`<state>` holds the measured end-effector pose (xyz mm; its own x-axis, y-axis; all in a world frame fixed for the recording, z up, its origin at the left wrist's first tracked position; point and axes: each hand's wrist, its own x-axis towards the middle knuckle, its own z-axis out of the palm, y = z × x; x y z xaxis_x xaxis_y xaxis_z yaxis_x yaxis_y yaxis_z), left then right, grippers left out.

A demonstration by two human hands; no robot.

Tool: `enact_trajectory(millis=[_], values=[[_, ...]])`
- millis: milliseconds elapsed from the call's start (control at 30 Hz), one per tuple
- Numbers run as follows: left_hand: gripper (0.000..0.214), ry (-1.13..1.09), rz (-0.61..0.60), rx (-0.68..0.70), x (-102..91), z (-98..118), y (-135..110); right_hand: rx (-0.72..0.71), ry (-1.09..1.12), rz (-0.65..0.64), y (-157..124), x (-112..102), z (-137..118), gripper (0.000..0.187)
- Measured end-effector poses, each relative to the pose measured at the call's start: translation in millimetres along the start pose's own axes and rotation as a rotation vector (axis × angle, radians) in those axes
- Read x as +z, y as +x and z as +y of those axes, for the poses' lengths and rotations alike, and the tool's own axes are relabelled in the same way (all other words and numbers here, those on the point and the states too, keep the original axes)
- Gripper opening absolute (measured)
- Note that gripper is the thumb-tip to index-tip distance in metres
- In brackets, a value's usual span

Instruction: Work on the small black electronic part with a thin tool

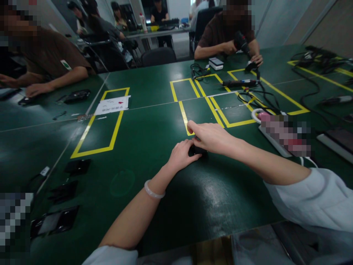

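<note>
Both my hands meet over a small black object [196,150] lying on the green table [154,121]. My left hand [180,156], with a pale bangle on the wrist, curls its fingers round the object's left side. My right hand [212,138] lies over the top of it, fingers bent down onto it and the index finger reaching left toward a yellow tape line [183,117]. Most of the object is hidden under the hands.
Yellow tape rectangles [96,129] mark the table. Black parts [66,191] lie at the left edge, a white paper [111,105] further back. A power strip [273,140], cables [256,99] and tools sit at right. Other people sit at the far side and at left.
</note>
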<state>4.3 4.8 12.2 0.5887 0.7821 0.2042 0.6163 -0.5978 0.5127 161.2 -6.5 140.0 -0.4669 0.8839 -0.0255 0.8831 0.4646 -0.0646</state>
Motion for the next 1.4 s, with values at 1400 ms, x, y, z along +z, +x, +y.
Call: enact_trajectory(millis=[1400], values=[[0.033, 0.026, -0.008, 0.027, -8.3, -17, -8, 0.166, 0.304, 0.166, -35, 22, 45, 0.013]])
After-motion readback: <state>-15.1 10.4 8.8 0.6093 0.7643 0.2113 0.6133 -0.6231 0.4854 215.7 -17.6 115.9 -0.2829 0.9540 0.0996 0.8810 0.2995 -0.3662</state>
